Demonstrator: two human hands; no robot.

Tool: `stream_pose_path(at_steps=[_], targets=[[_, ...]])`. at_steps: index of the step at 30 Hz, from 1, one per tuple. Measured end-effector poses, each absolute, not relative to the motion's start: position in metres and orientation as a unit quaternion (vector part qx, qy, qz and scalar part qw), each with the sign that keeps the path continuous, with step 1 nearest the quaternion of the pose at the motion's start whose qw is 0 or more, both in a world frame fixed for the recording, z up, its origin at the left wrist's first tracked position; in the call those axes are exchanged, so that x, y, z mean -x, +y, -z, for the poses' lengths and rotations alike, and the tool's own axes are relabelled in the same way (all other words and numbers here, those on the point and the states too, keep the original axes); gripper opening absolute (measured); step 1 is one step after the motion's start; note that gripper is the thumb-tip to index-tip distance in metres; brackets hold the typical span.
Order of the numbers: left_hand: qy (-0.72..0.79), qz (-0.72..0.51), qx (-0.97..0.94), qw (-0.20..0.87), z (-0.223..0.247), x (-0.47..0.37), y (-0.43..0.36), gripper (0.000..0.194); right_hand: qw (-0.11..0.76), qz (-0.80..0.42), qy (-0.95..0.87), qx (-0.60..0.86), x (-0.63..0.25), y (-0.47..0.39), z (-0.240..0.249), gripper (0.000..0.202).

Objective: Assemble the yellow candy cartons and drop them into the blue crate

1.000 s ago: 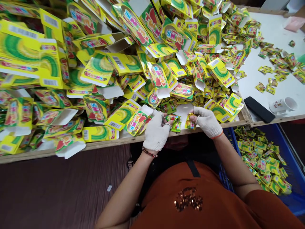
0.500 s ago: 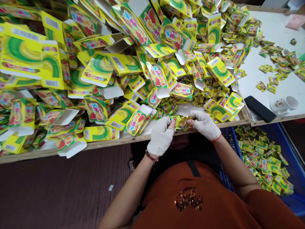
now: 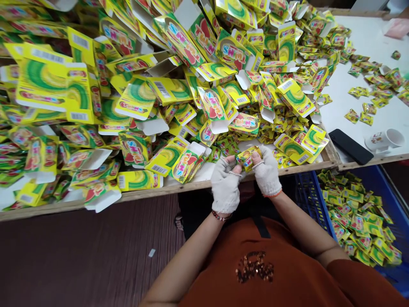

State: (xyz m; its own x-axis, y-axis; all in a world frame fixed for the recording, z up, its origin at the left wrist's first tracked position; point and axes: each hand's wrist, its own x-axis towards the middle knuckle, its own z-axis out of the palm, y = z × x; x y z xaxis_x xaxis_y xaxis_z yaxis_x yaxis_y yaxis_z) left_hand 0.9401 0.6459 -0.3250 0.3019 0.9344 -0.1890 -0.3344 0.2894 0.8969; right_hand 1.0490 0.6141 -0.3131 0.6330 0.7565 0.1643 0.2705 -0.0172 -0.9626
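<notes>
My right hand [image 3: 267,171], in a white fingerless glove, pinches a small stack of yellow-green candy packets [image 3: 247,158] at the table's front edge. At the left end of that stack is my left hand [image 3: 225,184], gloved the same way, with thumb and fingers closed on it. How many packets lie in the stack is hidden. Just beyond my fingers are loose green packets [image 3: 227,146]. To the left of them, an upright-leaning carton [image 3: 185,164] with fruit pictures rests against other open cartons.
A heap of open printed cartons [image 3: 172,89] covers the table's left and middle. A black phone [image 3: 350,146] and a white mug [image 3: 385,140] sit to the right. Below them stands a blue crate [image 3: 388,187] full of filled packs. The wooden table rim [image 3: 153,195] runs along the front.
Both hands have come closer together. The packets between them are now gathered into one stack, tilted up toward the right. The view has shifted slightly.
</notes>
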Motion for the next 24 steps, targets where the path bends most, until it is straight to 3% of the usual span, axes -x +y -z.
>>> stream_pose_path(at_steps=[7, 13, 19, 24], targets=[[0.414, -0.471, -0.449, 0.637, 0.323, -0.945, 0.646, 0.042, 0.556, -0.124, -0.398, 0.719, -1.040, 0.612, 0.324, 0.028], [0.399, -0.450, -0.519, 0.608, 0.315, -0.930, 0.654, 0.033, 0.481, -0.327, -0.538, 0.610, -1.068, 0.609, 0.300, 0.037], [0.392, -0.433, -0.603, 0.543, 0.301, -0.925, 0.658, 0.018, 0.579, -0.265, -0.434, 0.638, -1.049, 0.615, 0.318, 0.035], [0.415, -0.439, -0.524, 0.600, 0.313, -0.926, 0.662, 0.023, 0.602, -0.244, -0.355, 0.673, -1.034, 0.615, 0.325, 0.036]])
